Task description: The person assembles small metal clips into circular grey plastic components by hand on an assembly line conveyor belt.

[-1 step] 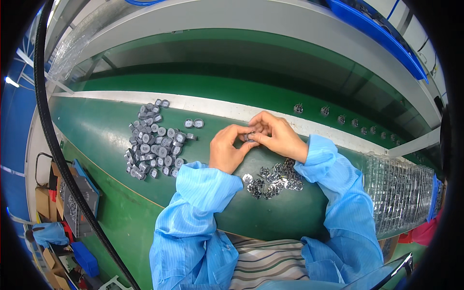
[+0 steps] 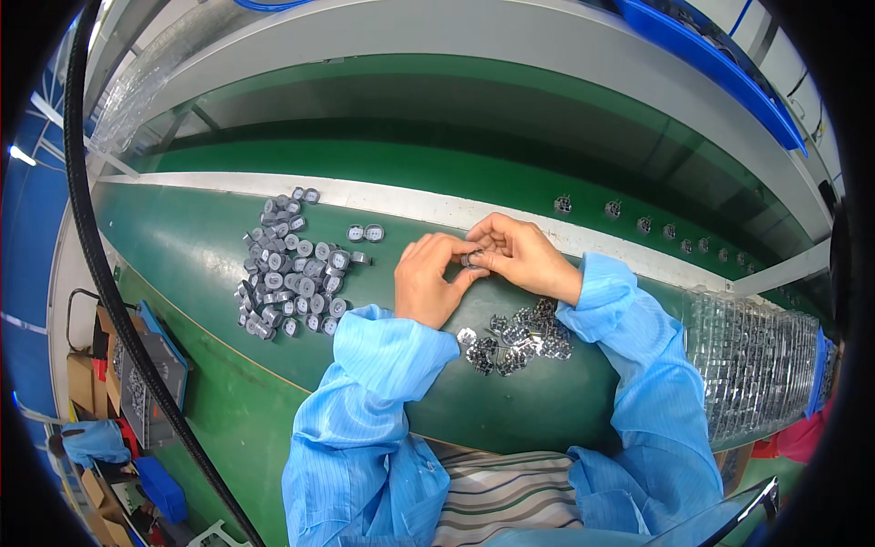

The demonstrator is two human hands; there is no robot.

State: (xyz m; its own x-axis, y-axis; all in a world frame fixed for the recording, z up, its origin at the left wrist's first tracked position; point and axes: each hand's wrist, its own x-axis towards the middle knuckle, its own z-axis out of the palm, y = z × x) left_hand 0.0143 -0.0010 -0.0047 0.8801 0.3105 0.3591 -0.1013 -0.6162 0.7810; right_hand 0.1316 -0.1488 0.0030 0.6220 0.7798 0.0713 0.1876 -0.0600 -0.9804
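My left hand (image 2: 428,280) and my right hand (image 2: 529,260) meet over the green worktable. Between their fingertips they grip a small round grey part (image 2: 471,261), mostly covered by fingers. Both hands are closed on it. To the left lies a heap of round grey plastic parts (image 2: 296,269), with a pair of them (image 2: 365,233) set apart near the back strip. Below my hands, close to my right cuff, is a loose pile of shiny metallic and dark pieces (image 2: 519,340).
Along the green ledge behind the table stands a row of small metallic parts (image 2: 612,211). Stacked clear plastic trays (image 2: 752,365) sit at the right. A black cable (image 2: 109,273) crosses the left side. A blue bin (image 2: 720,68) hangs over the upper right. Another person (image 2: 96,442) is at lower left.
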